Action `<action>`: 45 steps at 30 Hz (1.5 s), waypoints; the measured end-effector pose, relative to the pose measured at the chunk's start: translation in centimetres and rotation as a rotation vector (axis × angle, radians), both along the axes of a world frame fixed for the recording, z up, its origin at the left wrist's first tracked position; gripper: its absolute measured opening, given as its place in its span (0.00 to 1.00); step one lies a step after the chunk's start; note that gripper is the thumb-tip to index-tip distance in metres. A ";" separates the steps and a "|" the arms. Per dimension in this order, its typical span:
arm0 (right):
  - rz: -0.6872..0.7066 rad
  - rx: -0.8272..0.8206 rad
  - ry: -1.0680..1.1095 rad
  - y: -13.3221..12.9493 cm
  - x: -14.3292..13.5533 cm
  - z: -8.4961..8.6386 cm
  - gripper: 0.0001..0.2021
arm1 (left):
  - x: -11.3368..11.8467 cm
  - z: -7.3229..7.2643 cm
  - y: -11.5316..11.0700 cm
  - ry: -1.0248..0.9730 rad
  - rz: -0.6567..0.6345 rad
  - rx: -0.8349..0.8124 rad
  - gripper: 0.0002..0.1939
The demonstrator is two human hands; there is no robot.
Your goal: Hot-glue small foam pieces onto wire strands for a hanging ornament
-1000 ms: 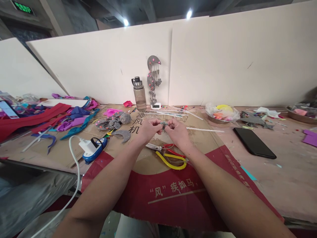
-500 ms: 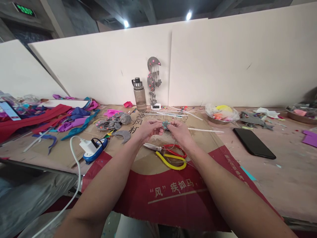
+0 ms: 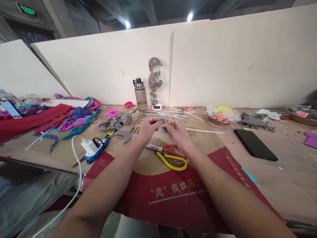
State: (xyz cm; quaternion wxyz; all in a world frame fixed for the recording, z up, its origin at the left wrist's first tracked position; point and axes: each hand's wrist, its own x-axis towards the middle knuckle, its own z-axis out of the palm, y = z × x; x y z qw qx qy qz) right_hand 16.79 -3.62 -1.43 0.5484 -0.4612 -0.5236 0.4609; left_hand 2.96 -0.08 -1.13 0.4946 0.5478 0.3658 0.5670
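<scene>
Close together over the cardboard, my left hand [image 3: 150, 129] and my right hand [image 3: 178, 131] are both closed in a pinch. Between my left fingertips is a small grey-teal piece [image 3: 162, 120], too small to name. A thin grey yarn [image 3: 172, 142] hangs below my right fingers, which pinch at its upper end; whatever else they hold is hidden. Just under my hands lie scissors with yellow and red handles [image 3: 173, 167], partly covered by my right forearm. Left of my left hand rests a grey felt crescent [image 3: 125, 136].
Grey felt pieces with a yarn ball [image 3: 126, 118] lie left. A water bottle [image 3: 141, 96] and a small digital clock [image 3: 157, 107] stand behind, beside a hanging felt moon ornament [image 3: 155, 62]. A phone [image 3: 255, 144] lies right; a blue power strip [image 3: 96, 151] with a white cable sits left.
My hands have moved slightly apart; the small piece now sits at my left fingertips, with a gap to my right fingers. The view has shifted a little.
</scene>
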 end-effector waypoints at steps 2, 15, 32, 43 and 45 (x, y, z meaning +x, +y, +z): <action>-0.040 0.045 -0.109 0.2 0.1 -0.2 0.12 | -0.3 0.1 0.0 0.130 0.071 0.086 0.10; -0.146 0.197 -0.185 -0.6 0.1 0.8 0.10 | -0.4 0.3 -0.1 0.342 0.189 0.244 0.06; -0.115 0.366 -0.452 -0.4 2.9 2.3 0.19 | -2.0 1.4 0.6 -0.093 0.175 0.280 0.13; -0.275 -0.002 -1.019 3.8 5.9 -4.0 0.09 | -2.1 1.7 0.8 -0.151 0.114 0.196 0.14; -0.277 -0.051 -0.981 4.0 6.1 -4.0 0.09 | -2.1 1.7 0.8 -0.150 0.107 0.186 0.13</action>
